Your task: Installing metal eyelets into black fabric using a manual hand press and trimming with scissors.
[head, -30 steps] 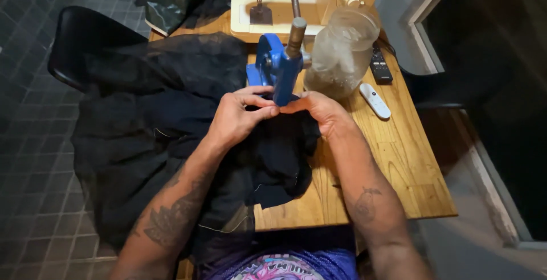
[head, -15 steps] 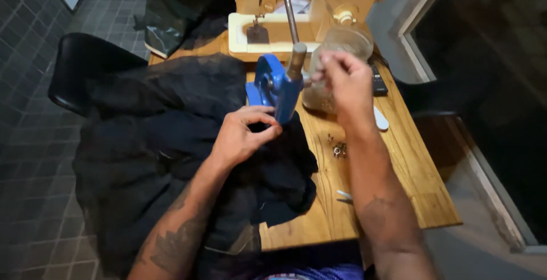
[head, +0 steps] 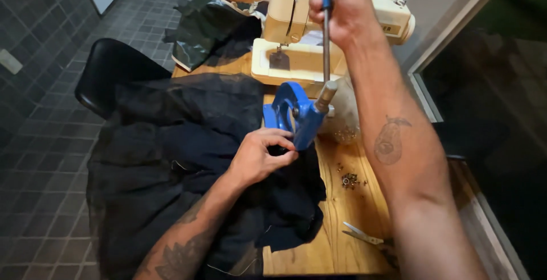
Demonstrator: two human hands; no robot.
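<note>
The right hand [head: 336,6] is up at 12 o'clock, closed tight around the press handle [head: 325,35]. The blue press [head: 293,115] stands in the middle of the table [head: 342,240]. The left hand [head: 262,157] pinches the dark cloth [head: 171,154] at the press. Scissors [head: 364,237] lie at 5 o'clock. A sewing machine [head: 296,23] sits behind.

Bare tattooed forearms, a pear-shaped tattoo on the right.

Bare wood [head: 336,246] beyond scissors [head: 362,236] (eyelets [head: 348,180] behind)
</note>
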